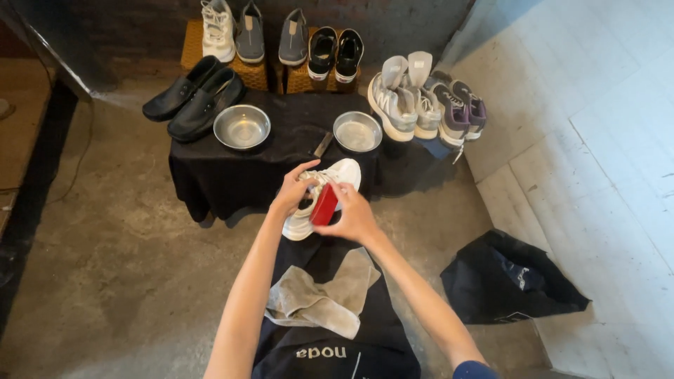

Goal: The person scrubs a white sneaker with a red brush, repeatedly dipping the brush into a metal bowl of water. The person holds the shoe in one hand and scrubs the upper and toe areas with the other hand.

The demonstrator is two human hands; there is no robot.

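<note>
I see a white sneaker [330, 193] held up just in front of the black-draped counter [210, 175], toe pointing away toward the counter's front edge. My left hand [291, 193] is clenched around the sneaker's near side by the opening, thumb up over the top. My right hand [354, 217] is closed around a red block [324, 205], maybe a brush or sponge, I cannot tell which, and presses it flat against the sneaker's side, so the two hands sit on either side of the shoe with the block between them.

On the counter stand two round metal bowls: the left bowl [242, 127] and the right bowl [357, 131]. Both look shiny inside; whether they hold water I cannot tell. A small dark tool [324, 144] lies on the counter between them, just beside the right bowl.

Nearer me than the counter, a grey rag [323, 298] lies crumpled over a dark apron [337, 344] on my lap, directly under the sneaker.

At the counter's left corner rests a pair of black loafers [193, 96]. At its right corner sit pale grey trainers [404, 102] and a purple-grey pair [460, 105]. Behind the counter, more shoes line up on woven stools [270, 74]. To the right of the counter, on the concrete floor [105, 267], lies a black bag [509, 281].
</note>
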